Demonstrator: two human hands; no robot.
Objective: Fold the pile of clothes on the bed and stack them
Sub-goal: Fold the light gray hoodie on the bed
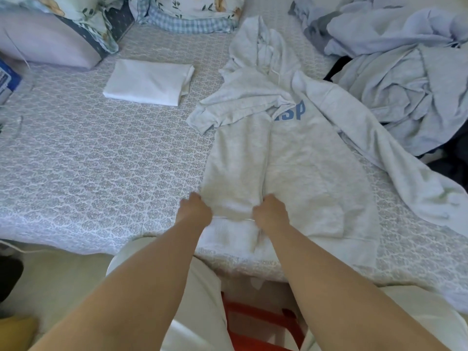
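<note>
At the near edge of the patterned grey-and-white bed sheet (pixel 88 160), both hands grip the hem end of a pale grey hooded sweatshirt with blue lettering (pixel 298 158). Left hand (pixel 195 210): fingers curled into the cloth at the left border of a folded-over panel. Right hand (pixel 271 212): fingers curled into the same panel's right border, just beside the left hand. White ribbed waistband lies bunched between and below the two wrists. Beyond the grip, the sweatshirt stretches away, one sleeve folded across the chest, hood farthest off, other sleeve trailing out to the right. Far left of the grip, well apart: a folded white garment (pixel 149 82), flat on the sheet. Far right: a heap of unfolded pale blue-grey clothes (pixel 400 72). Floral pillows (pixel 190 13) lie along the far edge.
</note>
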